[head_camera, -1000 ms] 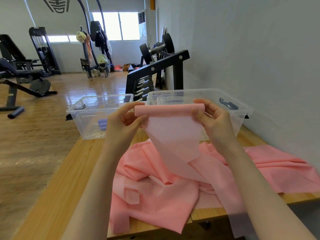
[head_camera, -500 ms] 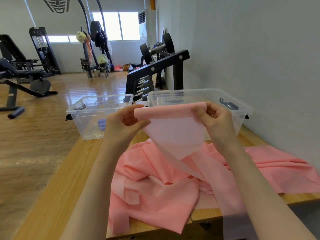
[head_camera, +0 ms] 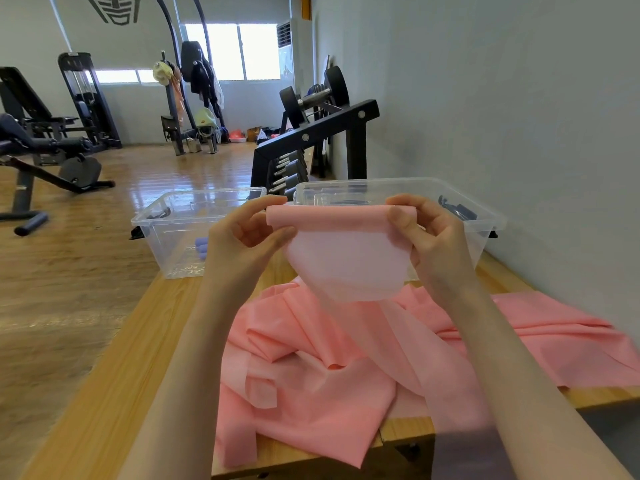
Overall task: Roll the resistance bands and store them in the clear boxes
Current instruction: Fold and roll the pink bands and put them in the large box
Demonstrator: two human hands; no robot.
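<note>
From the head view, your roll has grown since a second ago: more of the pink band is wound onto the top edge, and the sheet hanging below it is shorter, its lower edge now ending above the pile where before it trailed down into it. Your hands sit much where they were, held up in front of the boxes.

Your left hand pinches the left end of the roll, thumb underneath and fingers curled over the top. Your right hand pinches the right end the same way, thumb on the near face. Both grips are closed on the band.

The band is thin, pale pink and slightly see-through where it hangs, denser pink in the rolled part, which lies level between your hands. More pink bands lie crumpled on the desk below, spilling over its near edge.

Behind stand two clear boxes: the left box with something small and blue inside, the right box against the wall.
</note>
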